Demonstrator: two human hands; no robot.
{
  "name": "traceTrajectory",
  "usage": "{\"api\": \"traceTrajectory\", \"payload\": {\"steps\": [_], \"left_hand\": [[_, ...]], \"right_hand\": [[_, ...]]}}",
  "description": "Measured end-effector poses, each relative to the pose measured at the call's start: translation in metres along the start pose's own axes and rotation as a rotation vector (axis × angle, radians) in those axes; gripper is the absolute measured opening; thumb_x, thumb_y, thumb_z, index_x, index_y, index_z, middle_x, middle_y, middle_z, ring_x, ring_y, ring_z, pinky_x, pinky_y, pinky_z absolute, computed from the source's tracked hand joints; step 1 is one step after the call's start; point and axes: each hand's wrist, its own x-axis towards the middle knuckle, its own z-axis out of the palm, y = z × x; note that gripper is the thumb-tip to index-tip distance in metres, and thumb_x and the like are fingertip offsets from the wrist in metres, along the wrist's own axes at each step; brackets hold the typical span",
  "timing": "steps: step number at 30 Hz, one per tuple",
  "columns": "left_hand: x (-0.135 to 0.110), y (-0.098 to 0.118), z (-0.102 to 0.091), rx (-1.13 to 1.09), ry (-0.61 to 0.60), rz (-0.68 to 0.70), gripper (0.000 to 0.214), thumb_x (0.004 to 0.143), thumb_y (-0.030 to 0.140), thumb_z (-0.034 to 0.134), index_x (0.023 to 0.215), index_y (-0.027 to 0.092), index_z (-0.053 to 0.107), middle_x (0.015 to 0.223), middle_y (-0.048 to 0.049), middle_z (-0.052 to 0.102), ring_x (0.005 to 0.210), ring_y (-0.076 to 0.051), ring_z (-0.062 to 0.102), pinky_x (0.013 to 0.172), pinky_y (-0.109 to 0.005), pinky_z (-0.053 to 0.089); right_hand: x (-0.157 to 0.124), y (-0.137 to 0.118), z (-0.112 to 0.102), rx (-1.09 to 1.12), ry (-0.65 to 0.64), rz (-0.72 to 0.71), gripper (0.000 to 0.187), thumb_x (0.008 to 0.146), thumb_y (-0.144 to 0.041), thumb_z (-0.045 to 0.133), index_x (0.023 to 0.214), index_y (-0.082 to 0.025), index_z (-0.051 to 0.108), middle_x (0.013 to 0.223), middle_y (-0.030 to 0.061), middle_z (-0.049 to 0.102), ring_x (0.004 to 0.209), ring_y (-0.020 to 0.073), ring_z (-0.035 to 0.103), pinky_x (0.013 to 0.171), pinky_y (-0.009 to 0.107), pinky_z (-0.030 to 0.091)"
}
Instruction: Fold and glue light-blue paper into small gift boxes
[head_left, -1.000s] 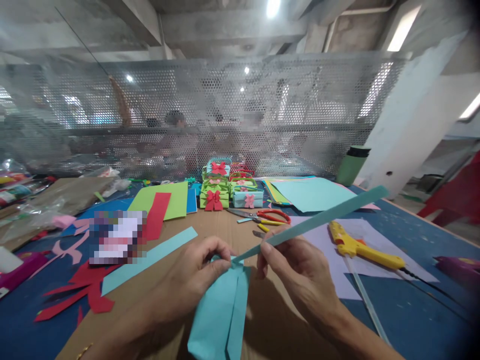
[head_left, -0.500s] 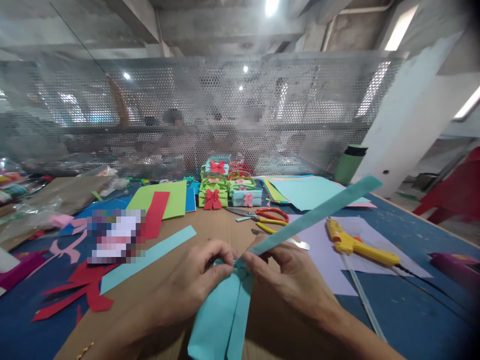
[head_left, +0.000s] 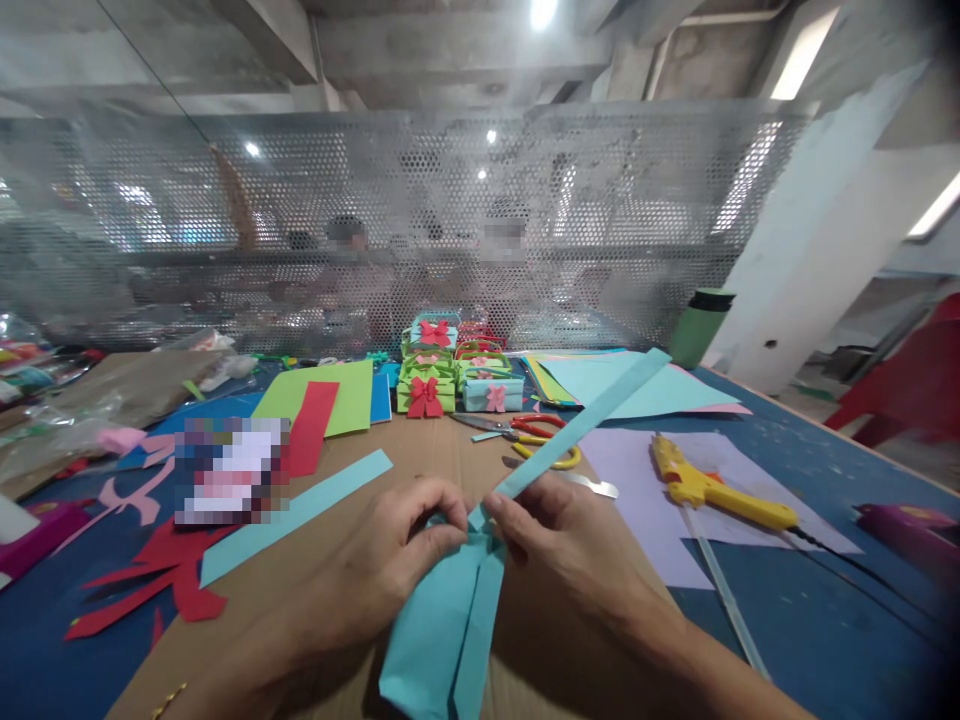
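My left hand (head_left: 390, 560) and my right hand (head_left: 562, 545) meet at the top of a folded teal paper piece (head_left: 442, 640) that lies on a brown cardboard sheet (head_left: 420, 455). Both pinch the spot where a long teal paper strip (head_left: 577, 425) joins the folded piece. From the fingers the strip rises up and away to the right, over the red-handled scissors (head_left: 536, 428). A second teal strip (head_left: 300, 515) lies flat to the left of my left hand.
A yellow glue gun (head_left: 720, 490) lies on lilac paper to the right. Small paper gift boxes with bows (head_left: 450, 375) stand at the back, beside green and teal sheets. Red paper cut-outs (head_left: 165, 580) lie left. A green cup (head_left: 701, 325) stands by the perforated metal screen.
My right hand slid down the strip to the folded piece and now pinches beside my left fingers. The strip's free end swung left and stands steeper.
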Motion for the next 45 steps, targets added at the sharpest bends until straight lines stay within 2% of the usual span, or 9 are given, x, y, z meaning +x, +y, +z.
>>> {"api": "traceTrajectory", "payload": {"steps": [5, 14, 21, 29, 40, 45], "left_hand": [[0.000, 0.004, 0.000, 0.003, 0.000, -0.046, 0.010, 0.093, 0.024, 0.054, 0.086, 0.019, 0.059, 0.089, -0.0017, 0.065, 0.084, -0.018, 0.058, 0.076, -0.030, 0.042], [0.000, 0.001, -0.001, -0.001, -0.004, -0.030, 0.009, 0.093, 0.025, 0.054, 0.088, 0.019, 0.060, 0.093, -0.0030, 0.067, 0.086, -0.019, 0.059, 0.076, -0.030, 0.042], [-0.001, 0.006, -0.001, 0.010, 0.003, -0.052, 0.008, 0.093, 0.024, 0.054, 0.088, 0.020, 0.060, 0.091, -0.0019, 0.066, 0.085, -0.018, 0.058, 0.076, -0.029, 0.042], [-0.002, 0.012, -0.002, -0.024, 0.009, -0.054, 0.009, 0.092, 0.023, 0.055, 0.085, 0.019, 0.060, 0.092, -0.0020, 0.068, 0.086, -0.019, 0.059, 0.078, -0.029, 0.043], [-0.002, 0.009, -0.002, -0.008, -0.010, -0.086, 0.012, 0.091, 0.028, 0.055, 0.086, 0.019, 0.061, 0.089, -0.0032, 0.065, 0.086, -0.020, 0.057, 0.073, -0.029, 0.043], [-0.001, 0.013, -0.001, 0.008, -0.015, -0.124, 0.010, 0.091, 0.024, 0.054, 0.086, 0.018, 0.061, 0.086, -0.0016, 0.063, 0.083, -0.018, 0.056, 0.071, -0.028, 0.041]], "right_hand": [[0.001, 0.001, 0.000, -0.001, -0.002, 0.023, 0.038, 0.086, -0.042, 0.065, 0.057, -0.019, 0.057, 0.049, -0.0030, 0.056, 0.046, 0.0105, 0.052, 0.044, 0.020, 0.040], [0.000, 0.002, 0.000, -0.006, -0.018, 0.014, 0.037, 0.087, -0.040, 0.063, 0.058, -0.018, 0.060, 0.050, -0.0026, 0.056, 0.048, 0.0106, 0.051, 0.044, 0.020, 0.039], [-0.001, 0.005, 0.005, -0.160, 0.088, -0.087, 0.034, 0.084, -0.037, 0.062, 0.055, -0.019, 0.062, 0.050, -0.0005, 0.059, 0.048, 0.0125, 0.053, 0.043, 0.021, 0.039], [-0.002, 0.005, 0.008, -0.236, 0.127, -0.295, 0.026, 0.084, -0.027, 0.060, 0.059, -0.021, 0.066, 0.056, 0.0009, 0.066, 0.052, 0.0137, 0.058, 0.049, 0.022, 0.046], [-0.004, -0.007, -0.008, -0.244, -0.091, -0.290, 0.025, 0.092, -0.030, 0.057, 0.073, -0.020, 0.070, 0.065, -0.0002, 0.066, 0.060, 0.0135, 0.059, 0.056, 0.021, 0.046], [-0.001, -0.003, -0.009, -0.273, -0.168, -0.284, 0.030, 0.093, -0.033, 0.056, 0.068, -0.020, 0.065, 0.065, -0.0008, 0.062, 0.062, 0.0135, 0.057, 0.057, 0.022, 0.043]]}}
